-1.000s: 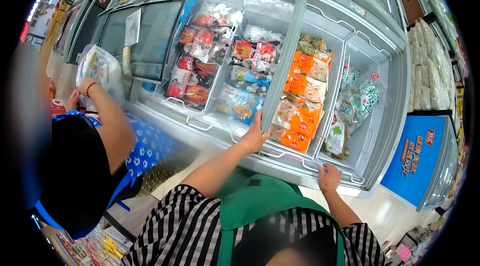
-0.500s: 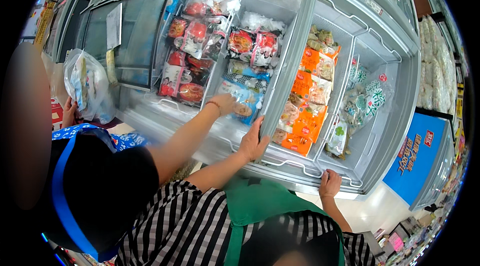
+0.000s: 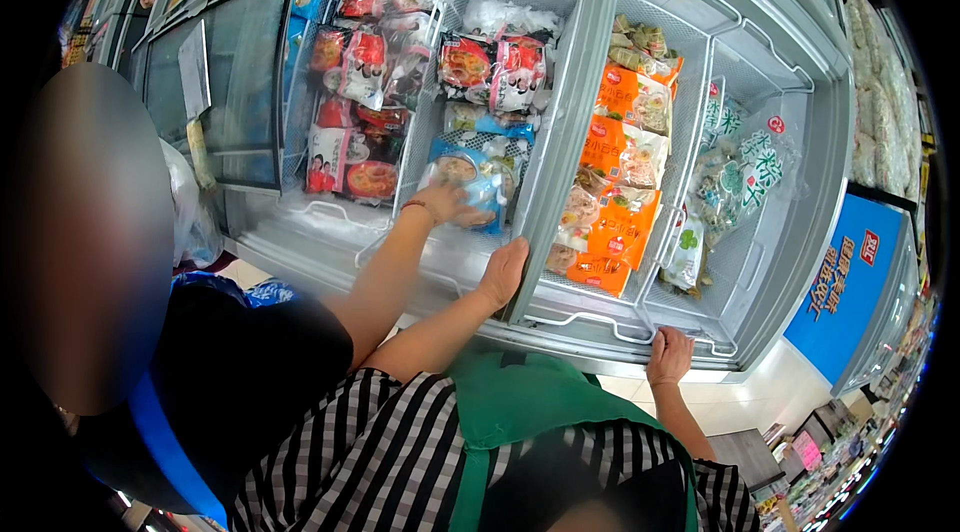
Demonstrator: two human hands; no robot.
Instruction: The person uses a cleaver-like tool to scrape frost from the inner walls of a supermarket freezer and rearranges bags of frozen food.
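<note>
So the left hand (image 3: 505, 272) is wrapped around the near end of the sliding lid frame (image 3: 565, 122) of this chest freezer (image 3: 800, 232), fingers curled over it. That grey bar runs lengthwise away from the person, near end at the front rim, far end toward the back wall. The right hand (image 3: 668, 354) is clamped on the freezer's front rim, fingers over the edge. Inside, left of the bar: red and white frozen packs (image 3: 350, 102). Right of it: a stack of orange bags (image 3: 625, 192), then green and white bags (image 3: 745, 172). Another person's hand (image 3: 452, 202) rests on a blue bag (image 3: 480, 177) in there.
</note>
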